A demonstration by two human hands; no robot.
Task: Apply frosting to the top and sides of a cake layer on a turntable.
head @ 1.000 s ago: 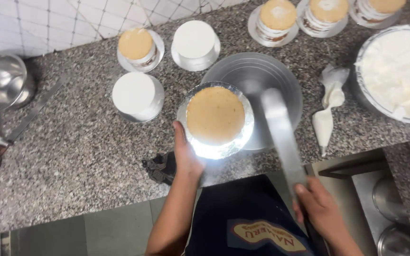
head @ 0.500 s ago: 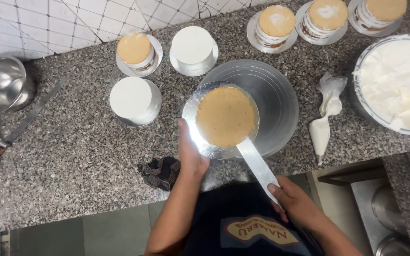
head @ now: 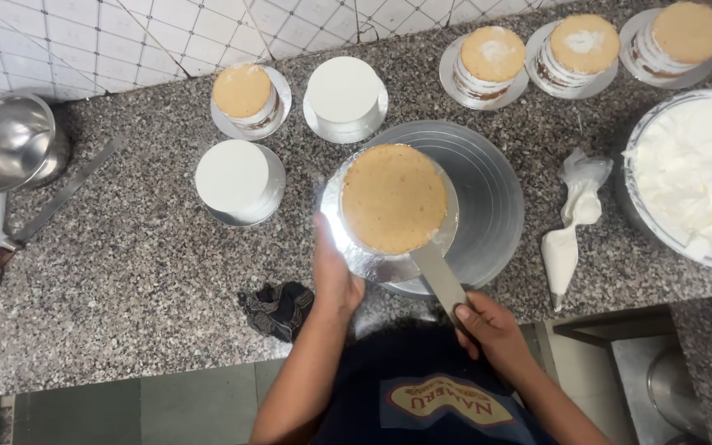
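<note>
Since earlier frame, long flat steel palette knife (head: 437, 276) slid under round unfrosted sponge cake (head: 393, 198). Right hand (head: 492, 330) grips handle; left hand (head: 333, 276) clasps silver cake board (head: 348, 247) over grey metal turntable (head: 488, 198) at counter front edge. Keep blade flat, board level.

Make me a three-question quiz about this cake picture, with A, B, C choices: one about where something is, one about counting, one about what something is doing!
1. Where does the white piping bag lie?
A. On the grey speckled stone counter, between the round metal turntable and the big bowl of white cream
B. Inside the steel bowl
C. On top of a cake

2. How many small cakes fully covered in white cream are there?
A. One
B. Two
C. Five

3. What is the right hand doing?
A. Resting flat on the counter
B. Squeezing the piping bag
C. Holding the long flat metal spatula

Answers:
1 A, it lies on the stone between those two.
2 B, one and another are all white.
3 C, the fingers wrap its handle, the blade reaching under the bare brown round cake.
</note>
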